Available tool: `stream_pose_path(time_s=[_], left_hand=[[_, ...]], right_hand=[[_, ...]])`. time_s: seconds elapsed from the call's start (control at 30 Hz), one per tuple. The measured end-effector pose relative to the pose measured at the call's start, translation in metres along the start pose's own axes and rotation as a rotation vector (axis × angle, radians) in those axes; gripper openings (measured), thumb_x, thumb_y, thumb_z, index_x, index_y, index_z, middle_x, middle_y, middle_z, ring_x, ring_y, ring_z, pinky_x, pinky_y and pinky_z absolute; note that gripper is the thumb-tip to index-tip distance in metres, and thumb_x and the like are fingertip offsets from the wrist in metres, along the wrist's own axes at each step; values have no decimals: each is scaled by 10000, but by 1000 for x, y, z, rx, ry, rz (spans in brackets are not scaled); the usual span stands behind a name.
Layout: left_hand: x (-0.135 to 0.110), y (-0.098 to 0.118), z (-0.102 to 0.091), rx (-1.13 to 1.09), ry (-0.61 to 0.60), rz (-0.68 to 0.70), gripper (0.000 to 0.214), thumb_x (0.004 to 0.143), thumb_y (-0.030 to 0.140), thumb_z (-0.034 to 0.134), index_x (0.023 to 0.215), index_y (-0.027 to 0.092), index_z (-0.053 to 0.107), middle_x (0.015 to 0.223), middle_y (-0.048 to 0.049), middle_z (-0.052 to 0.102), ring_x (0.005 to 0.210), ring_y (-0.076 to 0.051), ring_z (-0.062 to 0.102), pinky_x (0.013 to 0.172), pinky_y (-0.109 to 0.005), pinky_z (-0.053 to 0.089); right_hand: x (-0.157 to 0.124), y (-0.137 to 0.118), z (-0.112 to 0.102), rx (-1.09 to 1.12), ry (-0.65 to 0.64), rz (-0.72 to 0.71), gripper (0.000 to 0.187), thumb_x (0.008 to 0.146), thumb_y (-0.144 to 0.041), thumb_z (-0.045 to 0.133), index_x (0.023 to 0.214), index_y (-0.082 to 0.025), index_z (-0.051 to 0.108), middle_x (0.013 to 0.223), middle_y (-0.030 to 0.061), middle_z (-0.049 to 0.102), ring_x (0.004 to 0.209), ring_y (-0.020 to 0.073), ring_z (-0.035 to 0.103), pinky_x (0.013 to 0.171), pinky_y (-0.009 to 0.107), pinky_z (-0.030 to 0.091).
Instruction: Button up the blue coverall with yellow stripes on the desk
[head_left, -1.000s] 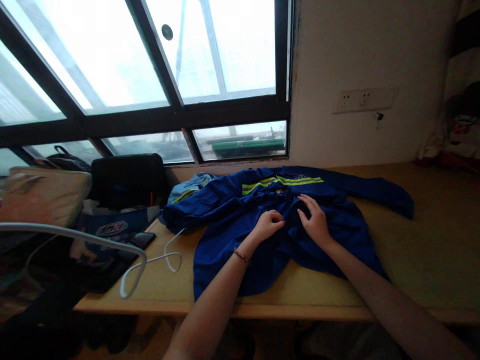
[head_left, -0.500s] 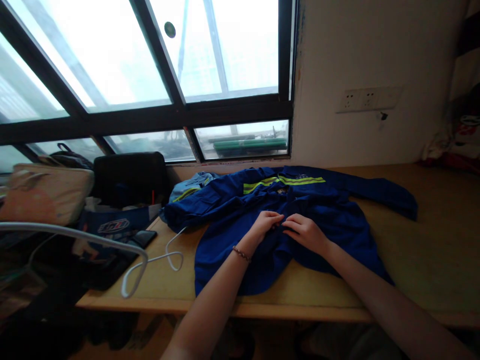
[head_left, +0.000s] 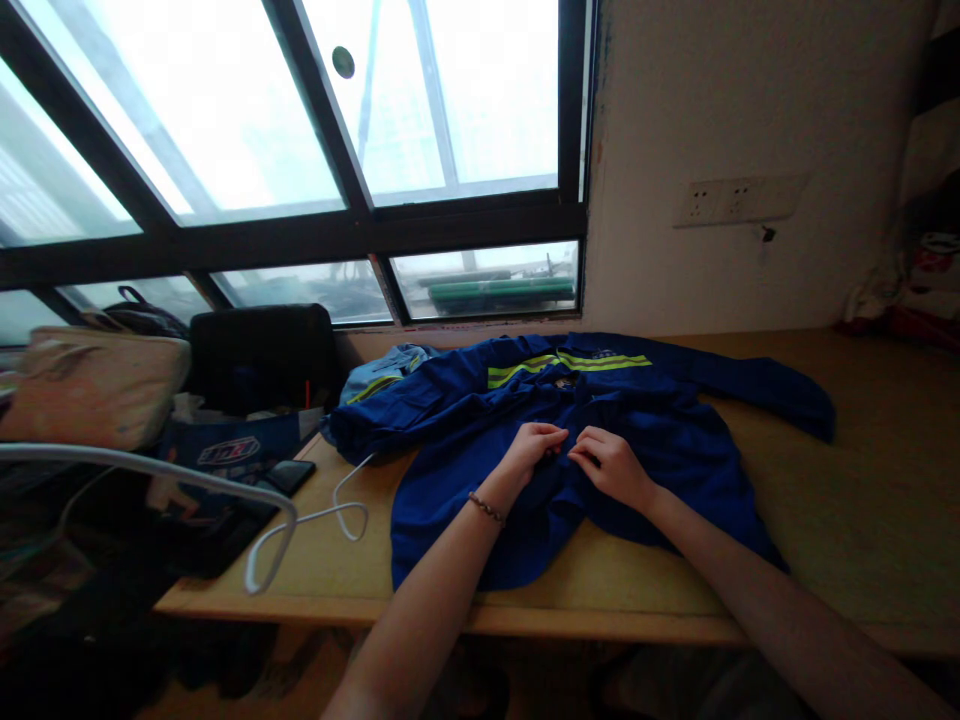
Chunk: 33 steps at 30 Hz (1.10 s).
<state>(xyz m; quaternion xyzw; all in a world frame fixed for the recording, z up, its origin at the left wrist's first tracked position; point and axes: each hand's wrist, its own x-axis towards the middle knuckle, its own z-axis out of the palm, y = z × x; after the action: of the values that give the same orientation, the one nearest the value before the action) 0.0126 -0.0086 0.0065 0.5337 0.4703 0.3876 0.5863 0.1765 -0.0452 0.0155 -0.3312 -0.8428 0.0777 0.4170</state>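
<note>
A dark blue work jacket [head_left: 465, 510] with yellow-green reflective stripes lies spread over the wooden table, its collar end toward me or folded, which I cannot tell. At the middle of its front, my left hand [head_left: 534, 445] pinches the cloth near the front opening, a beaded bracelet on its wrist. Just to the right, my right hand [head_left: 611, 462] has thumb and fingers pressed together on the same front edge. The fingertips of both hands almost meet. Any button or zip between them is too small to make out.
The wooden table [head_left: 847, 520] has its front edge close to me. A white cable [head_left: 352, 508] curls at the left, near a black phone-like object [head_left: 291, 474]. Light blue cloth [head_left: 386, 368] lies behind the jacket's left sleeve. Bags stand at the far left, below the window.
My right hand's fingers have drawn closer together and shifted very slightly. My left hand stays almost in place, and the jacket lies nearly as before.
</note>
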Motion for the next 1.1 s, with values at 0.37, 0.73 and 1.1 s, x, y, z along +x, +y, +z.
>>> stream_pose_path(time_s=[0.37,0.73,1.1], left_hand=[[-1,3,-5,-53,-42,-16,296,642,394,641,698,104,620,565,0,548,491,-59,466,486,-192,310],[-4,10,-13,13,-213,-83,356,735,306,565,1035,116,565,779,-70,655,452,-46,472,456,-179,338],[0,9,-31,985,708,395,623,739,343,548,1300,201,319,1410,-123,214,1285,-311,180,1000,-500,215]], right_hand=[[-5,9,7,137,-109,73,371,760,-105,511,1099,-255,500,841,9,508,707,123,535,673,266,473],[-6,8,3,-53,-110,5,217,751,-87,476,905,-221,550,872,19,491,737,130,532,670,254,456],[-2,61,-16,-200,454,498,169,717,-291,541,830,-167,545,821,53,551,750,179,534,683,295,423]])
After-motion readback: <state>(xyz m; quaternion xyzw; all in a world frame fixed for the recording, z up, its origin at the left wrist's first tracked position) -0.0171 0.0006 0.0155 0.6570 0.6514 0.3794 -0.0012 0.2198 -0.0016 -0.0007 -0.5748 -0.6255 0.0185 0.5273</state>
